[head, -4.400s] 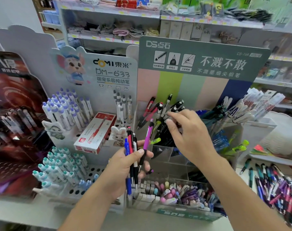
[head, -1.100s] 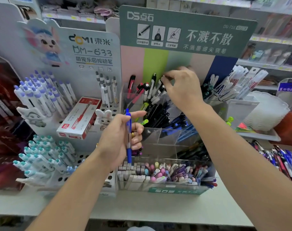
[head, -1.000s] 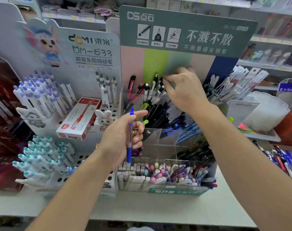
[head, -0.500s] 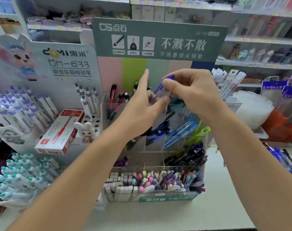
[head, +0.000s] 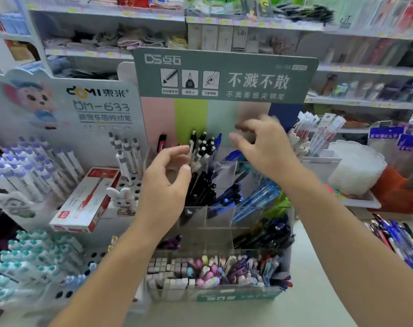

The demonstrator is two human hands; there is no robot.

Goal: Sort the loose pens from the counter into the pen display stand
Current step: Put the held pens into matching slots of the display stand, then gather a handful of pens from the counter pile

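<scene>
Both hands point(head: 164, 182) point(head: 263, 143) loosely curled, holding nothing, over the pen display stand point(head: 220, 215): risk brushing upright black pens point(head: 202, 147) and toppling them.

Single head-worn view, looked forward and down from close above the counter point(head: 318, 291), faced the pen display stand point(head: 224, 296) straight on, shelves point(head: 365, 102) behind, forearms entered from the bottom edge.

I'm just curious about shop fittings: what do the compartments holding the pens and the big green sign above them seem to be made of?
The compartments of the pen display stand look like clear, glossy plastic, probably acrylic: the pens show straight through the walls and the edges catch light. The green sign looks like matte printed card or thin board: flat, rounded corners, no glare. I can't tell which.
</scene>
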